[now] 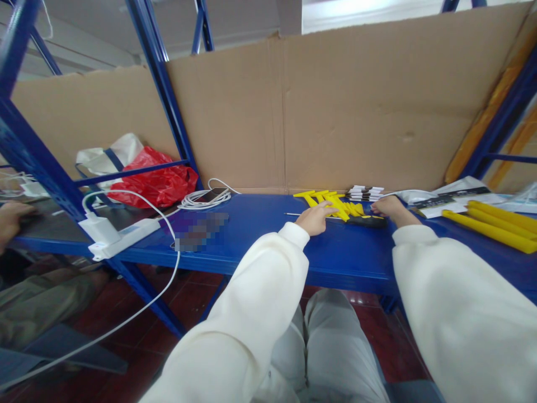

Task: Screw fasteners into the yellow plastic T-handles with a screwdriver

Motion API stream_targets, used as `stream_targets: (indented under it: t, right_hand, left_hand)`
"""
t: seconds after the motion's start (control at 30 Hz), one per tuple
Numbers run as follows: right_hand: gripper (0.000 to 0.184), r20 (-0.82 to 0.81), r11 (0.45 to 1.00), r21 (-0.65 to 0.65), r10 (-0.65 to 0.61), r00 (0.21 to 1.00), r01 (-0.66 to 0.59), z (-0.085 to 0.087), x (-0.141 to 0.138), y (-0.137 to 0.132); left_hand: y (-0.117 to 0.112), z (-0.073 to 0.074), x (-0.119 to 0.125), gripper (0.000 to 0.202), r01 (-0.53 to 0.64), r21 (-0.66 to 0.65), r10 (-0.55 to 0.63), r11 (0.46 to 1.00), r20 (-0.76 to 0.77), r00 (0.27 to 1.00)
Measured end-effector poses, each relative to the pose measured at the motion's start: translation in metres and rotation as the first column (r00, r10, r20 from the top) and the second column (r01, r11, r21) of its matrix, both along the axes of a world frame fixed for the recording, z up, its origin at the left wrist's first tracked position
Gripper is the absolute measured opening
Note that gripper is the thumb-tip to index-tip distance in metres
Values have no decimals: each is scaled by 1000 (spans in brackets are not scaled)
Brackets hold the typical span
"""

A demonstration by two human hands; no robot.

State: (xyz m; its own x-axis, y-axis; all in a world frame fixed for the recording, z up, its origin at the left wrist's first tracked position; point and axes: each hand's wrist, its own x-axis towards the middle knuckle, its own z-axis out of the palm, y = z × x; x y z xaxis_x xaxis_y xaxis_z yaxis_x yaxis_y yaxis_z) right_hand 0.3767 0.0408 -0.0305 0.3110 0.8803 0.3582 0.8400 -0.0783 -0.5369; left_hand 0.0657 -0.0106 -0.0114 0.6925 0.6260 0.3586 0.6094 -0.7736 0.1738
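My left hand (315, 217) rests on the blue shelf (260, 235), fingers reaching into a pile of small yellow plastic pieces (331, 202) and touching one. My right hand (389, 209) lies to the right of that pile with fingers curled down, beside the black handle of a screwdriver (364, 221) whose thin shaft runs left across the shelf. Whether it grips the handle is unclear. A small stack of black-and-white parts (366, 193) sits just behind the yellow pieces. Both arms wear white sleeves.
Long yellow bars (495, 226) and white paper packets (453, 196) lie at the right. A phone with coiled white cable (207, 197), a power strip with charger (113, 235), and a red bag (155, 182) are at the left. Another person's hand (12, 218) shows at far left. Cardboard backs the shelf.
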Motion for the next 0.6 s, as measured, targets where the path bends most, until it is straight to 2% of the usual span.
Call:
stream_targets:
  t: [0.1, 0.2, 0.37, 0.43, 0.6]
  right_hand:
    - [18, -107, 997, -78, -37, 994, 29, 6, -7, -5]
    - [16, -130, 996, -79, 22, 991, -32, 12, -18, -10]
    - [9, 10, 969, -183, 168, 986, -164, 16, -32, -12]
    - [10, 79, 963, -225, 169, 982, -148, 15, -32, -11]
    - [8, 154, 972, -195, 161, 975, -130, 13, -24, -6]
  left_hand:
    - [1, 0, 0, 68, -4, 0, 4, 1000, 1, 1000]
    - [1, -1, 0, 66, -1, 4, 1, 1000, 2, 1000]
    - [3, -2, 0, 66, 9, 4, -9, 1000, -2, 1000]
    - [3, -2, 0, 66, 9, 3, -9, 1000, 0, 1000]
    - [2, -1, 0, 66, 12, 6, -12, 1000, -1, 1000]
